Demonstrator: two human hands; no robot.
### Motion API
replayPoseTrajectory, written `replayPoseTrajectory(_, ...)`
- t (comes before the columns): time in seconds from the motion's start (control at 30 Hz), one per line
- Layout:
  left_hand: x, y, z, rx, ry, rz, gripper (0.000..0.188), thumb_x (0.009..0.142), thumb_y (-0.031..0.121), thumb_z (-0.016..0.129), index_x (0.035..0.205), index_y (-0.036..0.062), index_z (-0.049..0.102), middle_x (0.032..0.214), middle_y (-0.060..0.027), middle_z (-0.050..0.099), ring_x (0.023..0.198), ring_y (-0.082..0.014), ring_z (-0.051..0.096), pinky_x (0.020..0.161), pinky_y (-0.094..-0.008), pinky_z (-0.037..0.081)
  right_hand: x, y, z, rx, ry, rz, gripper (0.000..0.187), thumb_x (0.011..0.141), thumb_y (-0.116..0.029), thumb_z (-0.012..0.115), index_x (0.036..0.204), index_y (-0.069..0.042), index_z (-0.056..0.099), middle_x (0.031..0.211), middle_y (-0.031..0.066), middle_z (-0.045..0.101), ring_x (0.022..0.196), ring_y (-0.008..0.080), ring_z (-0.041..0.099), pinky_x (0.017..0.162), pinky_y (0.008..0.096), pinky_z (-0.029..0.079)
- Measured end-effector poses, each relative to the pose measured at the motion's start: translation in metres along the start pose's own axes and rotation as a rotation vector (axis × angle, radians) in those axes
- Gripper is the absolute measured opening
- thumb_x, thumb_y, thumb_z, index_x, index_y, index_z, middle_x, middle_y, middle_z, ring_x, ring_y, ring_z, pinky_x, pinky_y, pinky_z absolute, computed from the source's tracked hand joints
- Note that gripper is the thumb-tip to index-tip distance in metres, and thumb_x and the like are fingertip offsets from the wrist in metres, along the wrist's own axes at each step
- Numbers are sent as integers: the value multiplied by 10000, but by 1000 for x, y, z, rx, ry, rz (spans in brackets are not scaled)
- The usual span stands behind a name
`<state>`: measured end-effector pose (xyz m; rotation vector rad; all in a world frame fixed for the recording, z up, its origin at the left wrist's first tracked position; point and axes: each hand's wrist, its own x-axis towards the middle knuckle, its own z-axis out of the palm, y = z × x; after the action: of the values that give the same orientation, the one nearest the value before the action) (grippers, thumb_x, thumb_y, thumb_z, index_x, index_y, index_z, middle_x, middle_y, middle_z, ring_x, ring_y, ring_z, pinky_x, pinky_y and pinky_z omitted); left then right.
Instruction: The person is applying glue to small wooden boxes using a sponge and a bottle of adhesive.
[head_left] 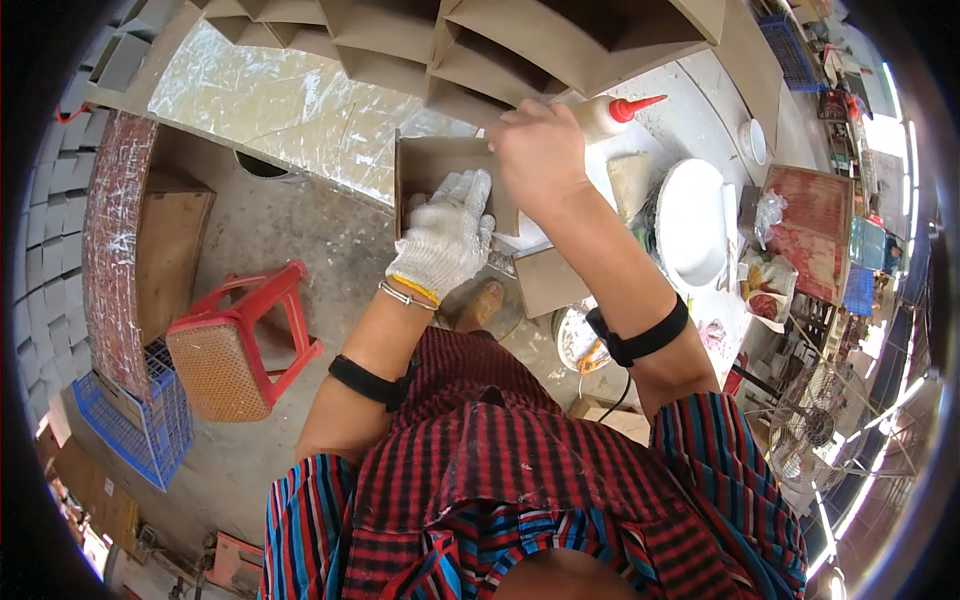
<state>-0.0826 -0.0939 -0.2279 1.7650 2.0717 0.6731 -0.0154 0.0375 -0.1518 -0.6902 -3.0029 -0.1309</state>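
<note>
My left hand [447, 228], in a white knitted glove with a yellow cuff, lies with fingers stretched out over a small open box [458, 157] of brown board. Against the box's right side is my bare right hand [541, 158], its fingers curled round a pale squeeze bottle [603, 118]. The bottle's red pointed nozzle sticks out to the right of the fist. Most of the bottle's body and the fingertips are hidden by the hand. Below the box, a flat brown board [550, 282] juts out near the table's edge.
A compartmented brown board unit [390, 35] fills the far side of the worktable. White oval basin [692, 222] stands right of my right arm. A red stool [225, 365] and a blue crate [140, 415] are on the floor at left; a fan [815, 428] stands at right.
</note>
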Motion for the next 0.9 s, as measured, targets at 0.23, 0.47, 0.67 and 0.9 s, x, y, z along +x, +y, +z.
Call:
replayPoseTrajectory(0.23, 1, 1, -1, 16, -3, 5, 485, 810, 196, 519, 1245, -9, 449, 1227, -205, 512, 1149, -336, 491, 902, -474, 408, -3, 4, 5, 54, 20, 25, 102, 673, -106, 589, 754, -88, 649, 818, 36, 631, 867, 205, 563, 709, 332, 448)
replayPoseTrajectory(0.47, -5, 21, -43, 135, 14, 41, 450, 826, 238, 542, 1239, 64, 500, 1175, -184, 562, 1107, -320, 534, 882, -451, 430, -29, -6, 1, 426, 171, 167, 430, 735, -72, 629, 1153, -64, 530, 1071, 127, 545, 955, 283, 555, 827, 374, 483)
replayPoseTrajectory(0.67, 13, 24, -85, -49, 379, -18, 520, 793, 191, 650, 1278, 112, 479, 976, -170, 626, 844, -322, 623, 711, -403, 509, -46, -10, -7, 760, 37, 461, 469, 735, -77, 628, 1178, -43, 478, 1050, 179, 516, 893, 348, 566, 763, 416, 489)
replayPoseTrajectory(0.9, 14, 27, -86, 19, 114, -205, 681, 810, 282, 635, 1385, 94, 323, 975, -201, 623, 809, -359, 616, 717, -421, 503, -91, -28, 0, 1094, 142, 606, 561, 675, -89, 740, 1142, -33, 435, 962, 136, 526, 825, 254, 575, 694, 350, 498)
